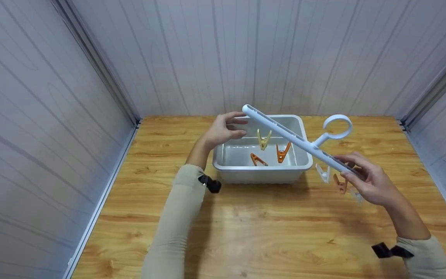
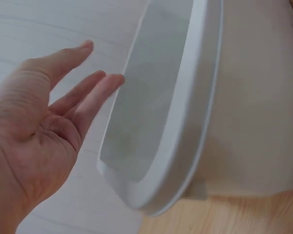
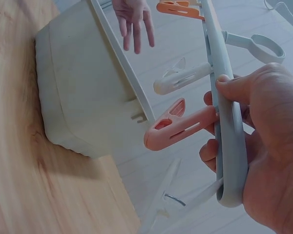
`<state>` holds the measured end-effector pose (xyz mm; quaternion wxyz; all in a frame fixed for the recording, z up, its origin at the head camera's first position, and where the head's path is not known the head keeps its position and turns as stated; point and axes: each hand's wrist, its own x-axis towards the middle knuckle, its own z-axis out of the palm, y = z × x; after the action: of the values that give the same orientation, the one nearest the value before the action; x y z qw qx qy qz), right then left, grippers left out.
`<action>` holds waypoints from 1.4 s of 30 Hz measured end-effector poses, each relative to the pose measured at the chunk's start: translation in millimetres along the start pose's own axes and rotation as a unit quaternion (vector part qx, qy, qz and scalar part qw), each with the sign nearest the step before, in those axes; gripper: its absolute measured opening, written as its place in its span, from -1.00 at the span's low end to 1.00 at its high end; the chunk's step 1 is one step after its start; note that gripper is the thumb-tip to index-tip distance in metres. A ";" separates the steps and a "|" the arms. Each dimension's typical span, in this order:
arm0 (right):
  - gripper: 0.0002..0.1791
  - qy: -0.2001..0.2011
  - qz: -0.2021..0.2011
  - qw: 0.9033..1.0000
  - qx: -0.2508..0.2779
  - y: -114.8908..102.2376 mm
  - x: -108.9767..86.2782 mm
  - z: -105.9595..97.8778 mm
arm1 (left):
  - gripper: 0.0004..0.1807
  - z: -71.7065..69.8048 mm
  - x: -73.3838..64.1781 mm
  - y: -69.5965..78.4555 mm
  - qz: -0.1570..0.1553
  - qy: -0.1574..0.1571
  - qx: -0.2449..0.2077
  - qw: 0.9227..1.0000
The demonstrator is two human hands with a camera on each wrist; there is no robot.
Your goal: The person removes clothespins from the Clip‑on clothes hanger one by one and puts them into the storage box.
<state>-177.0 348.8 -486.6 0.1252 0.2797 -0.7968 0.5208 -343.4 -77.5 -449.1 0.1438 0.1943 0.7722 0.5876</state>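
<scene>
My right hand [image 1: 374, 184] grips one end of a white clip hanger [image 1: 302, 143] with a ring-shaped hook [image 1: 349, 126]. The bar slants up to the left, over a pale plastic basin [image 1: 261, 168]. Below the bar hang a yellow clip [image 1: 263, 140], an orange clip [image 1: 282, 154], a white clip [image 1: 323, 173], a pinkish clip [image 3: 180, 127] and a clear clip [image 1: 356, 195]. Another orange clip [image 1: 258, 159] shows against the basin's inside. My left hand [image 1: 223, 131] holds nothing, its fingers loosely bent beside the hanger's raised end and the basin's left rim.
The basin stands on a wood-grain table [image 1: 246, 232], near its back edge. Pale panelled walls [image 1: 192, 58] rise behind and at both sides. A black strap [image 1: 210, 183] is around the left sleeve, another [image 1: 392, 251] around the right.
</scene>
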 end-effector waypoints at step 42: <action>-0.48 -0.123 -0.065 0.990 0.005 -10.7 40.2 -21.6 | -0.35 35.5 -70.8 -8.4 0.067 -0.057 0.008 0.996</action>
<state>-205.5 352.3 -449.5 0.0585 0.3932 -0.7839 0.4770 -266.0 -82.4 -467.2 0.1459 0.2797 0.7529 0.5776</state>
